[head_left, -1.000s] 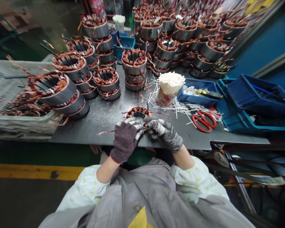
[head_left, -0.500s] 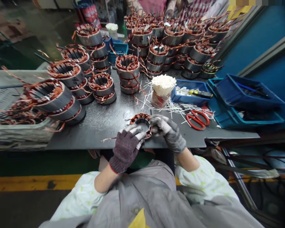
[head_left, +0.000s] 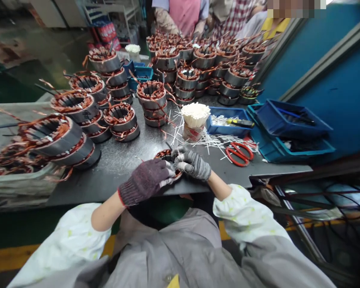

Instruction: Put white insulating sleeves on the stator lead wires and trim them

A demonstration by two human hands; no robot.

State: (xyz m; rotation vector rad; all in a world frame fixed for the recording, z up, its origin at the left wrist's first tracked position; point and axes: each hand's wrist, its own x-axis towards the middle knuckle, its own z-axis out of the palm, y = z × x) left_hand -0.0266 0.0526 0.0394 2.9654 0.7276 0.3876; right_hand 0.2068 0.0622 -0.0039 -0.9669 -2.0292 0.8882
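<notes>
A small motor stator (head_left: 162, 154) with copper windings lies at the table's front edge, mostly covered by my gloved hands. My left hand (head_left: 150, 179), in a dark maroon glove, is closed over its near left side, white-tipped fingers reaching across the ring. At the right rim, my right hand (head_left: 193, 163), in a grey glove, has its fingers pinched together. What lies between those fingertips is hidden. Just beyond the hands stands a cup (head_left: 193, 132) packed with thin white sticks (head_left: 195, 111). Red-handled scissors (head_left: 239, 154) rest to the right of my right hand.
Stacked stators (head_left: 151, 102) fill the table's left and back. Loose white sticks (head_left: 211, 139) lie around the cup. Blue bins (head_left: 294, 120) stand at right, and a smaller blue tray (head_left: 217, 129) holds a yellow-handled tool (head_left: 240, 122). A pale crate (head_left: 45, 178) holds stators. People stand behind.
My left hand has moved further over the stator, covering more of it. The fingers of my right hand have shifted inward along the rim. The camera view has tilted and shifted.
</notes>
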